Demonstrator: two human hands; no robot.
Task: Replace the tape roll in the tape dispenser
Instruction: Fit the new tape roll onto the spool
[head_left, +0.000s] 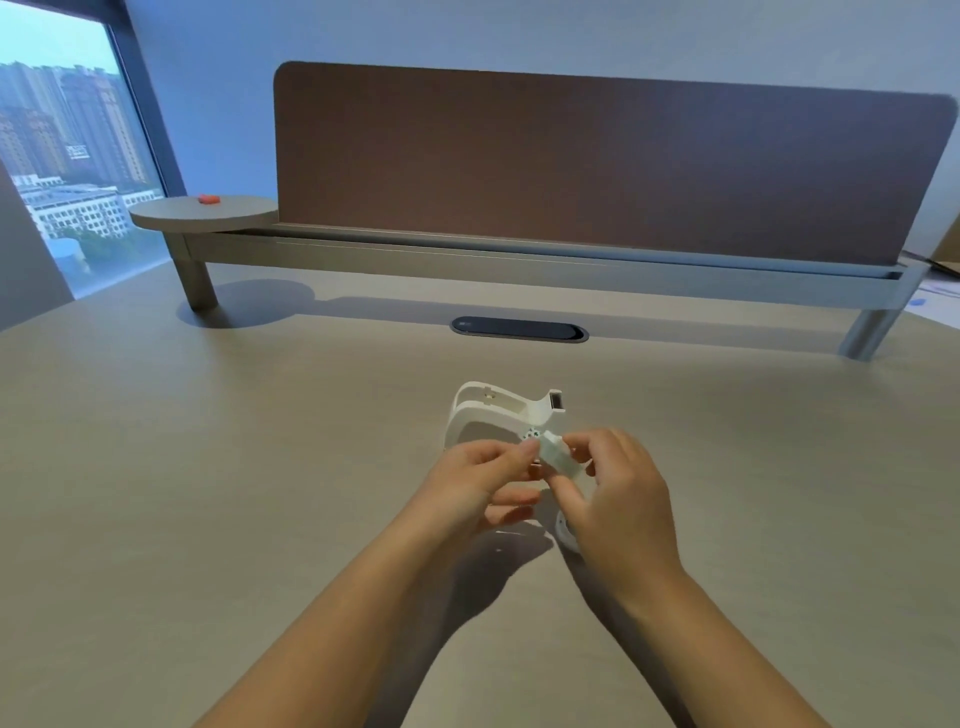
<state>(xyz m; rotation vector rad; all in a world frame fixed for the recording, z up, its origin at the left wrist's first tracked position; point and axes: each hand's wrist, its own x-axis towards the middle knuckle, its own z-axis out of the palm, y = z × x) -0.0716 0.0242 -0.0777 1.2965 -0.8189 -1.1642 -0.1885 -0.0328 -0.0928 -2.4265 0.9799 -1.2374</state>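
Note:
A white tape dispenser (498, 413) stands on the beige desk (208, 467), its roll bay empty and its cutter end pointing right. Just in front of it, my left hand (480, 480) and my right hand (618, 499) meet around a small whitish tape roll (556, 457), each pinching one side of it above the desk. Under my right palm a white ring-shaped piece (566, 532) lies on the desk, mostly hidden by the hand.
A dark oval cable port (519, 329) sits in the desk behind the dispenser. A raised shelf with a brown divider panel (597, 166) runs along the back. A small orange object (209, 199) lies on a round side shelf at the far left.

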